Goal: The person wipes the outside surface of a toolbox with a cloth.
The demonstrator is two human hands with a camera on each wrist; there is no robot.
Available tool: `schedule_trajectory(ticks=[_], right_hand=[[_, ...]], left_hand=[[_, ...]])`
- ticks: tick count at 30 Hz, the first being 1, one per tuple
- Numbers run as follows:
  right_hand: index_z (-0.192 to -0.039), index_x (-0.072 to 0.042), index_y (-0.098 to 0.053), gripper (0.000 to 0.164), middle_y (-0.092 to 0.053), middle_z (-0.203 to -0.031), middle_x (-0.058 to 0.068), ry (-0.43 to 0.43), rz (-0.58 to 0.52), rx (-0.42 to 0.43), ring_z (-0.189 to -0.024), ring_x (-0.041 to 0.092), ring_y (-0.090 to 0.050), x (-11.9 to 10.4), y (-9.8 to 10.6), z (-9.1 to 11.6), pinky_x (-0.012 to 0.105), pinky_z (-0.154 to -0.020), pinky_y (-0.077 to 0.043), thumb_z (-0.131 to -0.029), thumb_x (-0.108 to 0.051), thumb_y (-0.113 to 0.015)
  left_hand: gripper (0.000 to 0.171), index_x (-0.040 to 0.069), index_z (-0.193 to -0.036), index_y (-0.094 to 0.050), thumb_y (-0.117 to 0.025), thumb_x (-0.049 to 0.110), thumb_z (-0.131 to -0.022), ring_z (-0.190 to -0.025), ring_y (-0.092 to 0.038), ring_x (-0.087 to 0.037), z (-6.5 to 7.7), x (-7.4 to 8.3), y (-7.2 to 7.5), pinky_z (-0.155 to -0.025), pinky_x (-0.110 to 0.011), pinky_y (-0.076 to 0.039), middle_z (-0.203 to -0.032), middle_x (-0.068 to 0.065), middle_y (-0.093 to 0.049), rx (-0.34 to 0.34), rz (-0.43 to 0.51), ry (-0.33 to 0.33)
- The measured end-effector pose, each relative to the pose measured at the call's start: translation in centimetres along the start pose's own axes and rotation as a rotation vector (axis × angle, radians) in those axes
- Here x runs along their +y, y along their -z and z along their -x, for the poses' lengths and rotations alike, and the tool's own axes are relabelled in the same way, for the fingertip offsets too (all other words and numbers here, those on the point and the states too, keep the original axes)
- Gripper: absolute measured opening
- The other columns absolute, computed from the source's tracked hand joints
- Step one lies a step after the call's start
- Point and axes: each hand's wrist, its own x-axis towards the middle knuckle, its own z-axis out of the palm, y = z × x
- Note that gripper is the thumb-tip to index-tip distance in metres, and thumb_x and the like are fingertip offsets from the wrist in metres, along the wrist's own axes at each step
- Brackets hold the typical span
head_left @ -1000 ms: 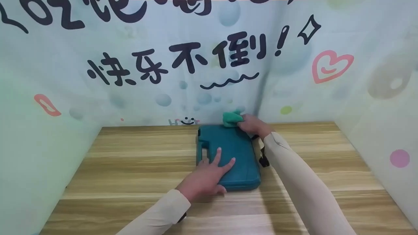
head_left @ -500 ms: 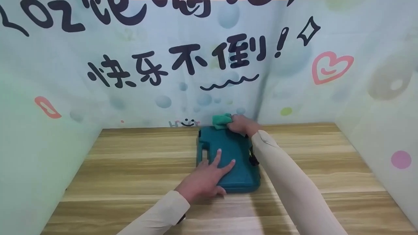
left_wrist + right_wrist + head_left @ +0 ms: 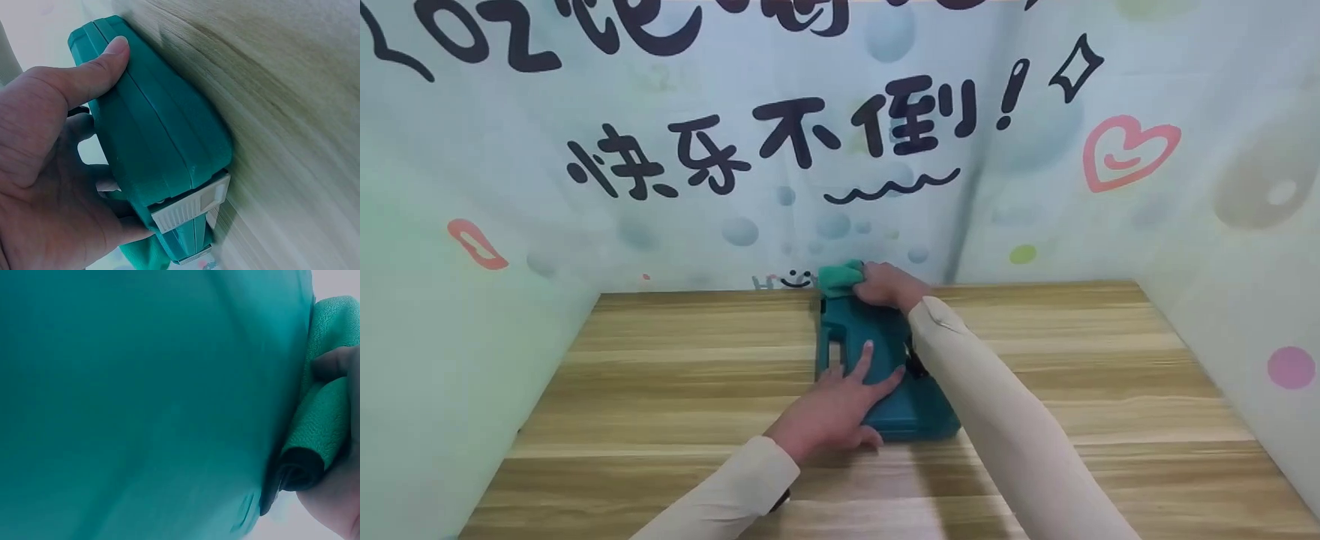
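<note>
While the left hand (image 3: 826,412) is spreading its straight fingers over the lid of a teal case (image 3: 877,330), its thumb is pressing the near side. The case is lying at mid-width on the worktop (image 3: 682,360), its far end reaching the back edge. Along that end, the right hand (image 3: 891,285) is gripping a folded green cloth (image 3: 838,280). The worktop is stretching widely toward its left edge; rightward, a sleeve (image 3: 1012,397) is crossing it.
</note>
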Motion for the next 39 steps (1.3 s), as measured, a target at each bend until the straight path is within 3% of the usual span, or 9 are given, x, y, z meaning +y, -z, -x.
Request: schedule_trajectory(ticks=[6,13,23,30,39], right_hand=[[-0.113,-0.005,-0.052,0.021,-0.053,-0.101,0.012,0.029,-0.017,-0.023,-0.096,0.030,-0.054,-1.2,-0.3,-0.5,0.041,-0.085,-0.043,-0.102,-0.022,-0.046],[-0.120,-0.005,-0.051,0.023,-0.053,-0.109,0.013,-0.001,-0.055,-0.093,-0.102,0.030,-0.054,-1.9,-0.2,-0.7,0.042,-0.087,-0.042,-0.104,-0.020,-0.044],[-0.121,-0.004,-0.052,0.025,-0.051,-0.104,0.011,0.017,-0.015,-0.123,-0.102,0.030,-0.053,-3.3,-0.4,-1.5,0.039,-0.084,-0.039,-0.103,-0.019,-0.044],[-0.124,-0.008,-0.052,0.025,-0.052,-0.107,0.010,-0.037,-0.056,-0.150,-0.107,0.030,-0.052,-4.5,-0.5,-1.5,0.041,-0.088,-0.039,-0.103,-0.019,-0.045],[-0.124,-0.009,-0.056,0.025,-0.056,-0.111,0.011,0.003,-0.059,-0.165,-0.107,0.029,-0.054,-5.4,-1.5,-2.4,0.041,-0.088,-0.041,-0.102,-0.017,-0.045]], left_hand=[[0.091,0.035,-0.163,-0.021,-0.075,0.048,-0.091,-0.139,-0.026,-0.059,-0.2,0.0,0.0,-0.113,-0.056,-0.028,-0.168,-0.017,-0.002,-0.008,0.034,0.019],[0.091,0.034,-0.163,-0.023,-0.075,0.049,-0.090,-0.140,-0.026,-0.059,-0.2,0.2,0.2,-0.110,-0.058,-0.031,-0.168,-0.016,-0.002,-0.008,0.035,0.027],[0.088,0.033,-0.163,-0.025,-0.075,0.049,-0.091,-0.139,-0.030,-0.058,-0.3,0.4,0.1,-0.112,-0.058,-0.028,-0.167,-0.020,-0.007,0.009,-0.003,0.011],[0.090,0.033,-0.163,-0.024,-0.075,0.050,-0.090,-0.139,-0.029,-0.058,-0.4,0.2,0.1,-0.112,-0.059,-0.028,-0.166,-0.023,-0.009,0.034,-0.040,-0.015],[0.091,0.030,-0.163,-0.024,-0.074,0.050,-0.091,-0.143,-0.026,-0.054,-0.7,-0.2,-0.4,-0.112,-0.060,-0.027,-0.166,-0.022,-0.009,0.024,-0.012,-0.009]])
